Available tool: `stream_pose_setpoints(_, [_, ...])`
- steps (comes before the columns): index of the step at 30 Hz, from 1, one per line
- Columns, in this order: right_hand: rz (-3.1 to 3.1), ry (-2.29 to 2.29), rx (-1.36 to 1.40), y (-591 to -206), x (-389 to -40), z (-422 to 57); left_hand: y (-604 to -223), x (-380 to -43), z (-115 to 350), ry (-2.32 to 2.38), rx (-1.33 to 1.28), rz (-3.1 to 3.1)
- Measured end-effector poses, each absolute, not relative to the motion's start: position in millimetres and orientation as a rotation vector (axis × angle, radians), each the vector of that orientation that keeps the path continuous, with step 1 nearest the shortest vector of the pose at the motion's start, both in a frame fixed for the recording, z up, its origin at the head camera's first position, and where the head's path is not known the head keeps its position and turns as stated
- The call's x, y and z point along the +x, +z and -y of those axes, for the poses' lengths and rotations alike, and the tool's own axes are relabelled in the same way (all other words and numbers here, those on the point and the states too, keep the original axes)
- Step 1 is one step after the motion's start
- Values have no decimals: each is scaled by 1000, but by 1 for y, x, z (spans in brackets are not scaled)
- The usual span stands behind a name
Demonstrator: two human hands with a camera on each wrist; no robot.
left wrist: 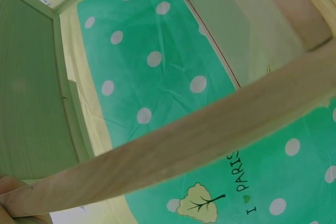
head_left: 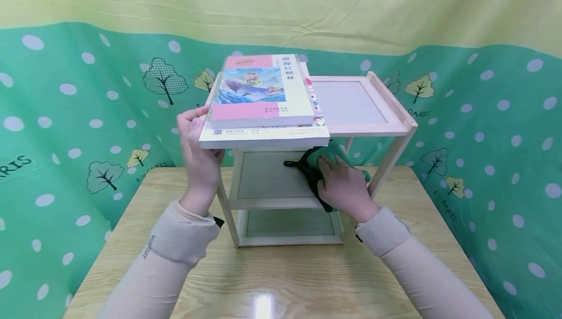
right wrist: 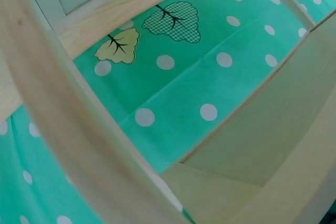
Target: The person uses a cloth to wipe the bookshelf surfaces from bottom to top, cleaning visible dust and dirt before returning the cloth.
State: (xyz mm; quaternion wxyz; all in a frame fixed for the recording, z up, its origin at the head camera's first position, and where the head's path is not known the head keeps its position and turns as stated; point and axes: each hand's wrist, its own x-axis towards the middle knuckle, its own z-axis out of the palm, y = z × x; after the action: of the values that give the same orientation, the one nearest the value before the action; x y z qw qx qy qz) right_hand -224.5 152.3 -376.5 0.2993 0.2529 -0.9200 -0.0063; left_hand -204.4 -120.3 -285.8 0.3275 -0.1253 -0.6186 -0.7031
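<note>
My left hand (head_left: 199,150) grips the upper left corner of a pale wooden shelf rack (head_left: 391,153), beside two stacked books. A pink-and-white book (head_left: 250,85) lies on top of a larger white book (head_left: 268,136), over the left half of the rack's top. Fingertips (left wrist: 10,184) show at the wooden frame in the left wrist view. Over the middle shelf (head_left: 268,177), my right hand (head_left: 344,185) holds a green, soft-looking thing (head_left: 331,152) with a black forked part (head_left: 309,170), its fingers laid over the green. The palm hides part of it; I cannot tell its kind.
The rack stands on a wood-grain table (head_left: 263,280), with a bottom shelf (head_left: 290,224) under the middle one. A slanting leg (right wrist: 63,114) crosses the right wrist view. Behind hangs a green dotted and yellow curtain (head_left: 88,104), also along both sides.
</note>
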Motion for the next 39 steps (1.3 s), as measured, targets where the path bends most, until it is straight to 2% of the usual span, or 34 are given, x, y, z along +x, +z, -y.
stream_pose_setpoints(10, [2357,-209,670,-371,-228,-143,-286,-204,121,-1840,-328,1642])
stream_pose_setpoints(22, [2751,267,559,-377,-229,-149,-285,-201,122,-1843,-336,1654])
stream_pose_setpoints(39, [2807,332,515,-379,-229,-148,-283,-198,122,-1837,-258,1689])
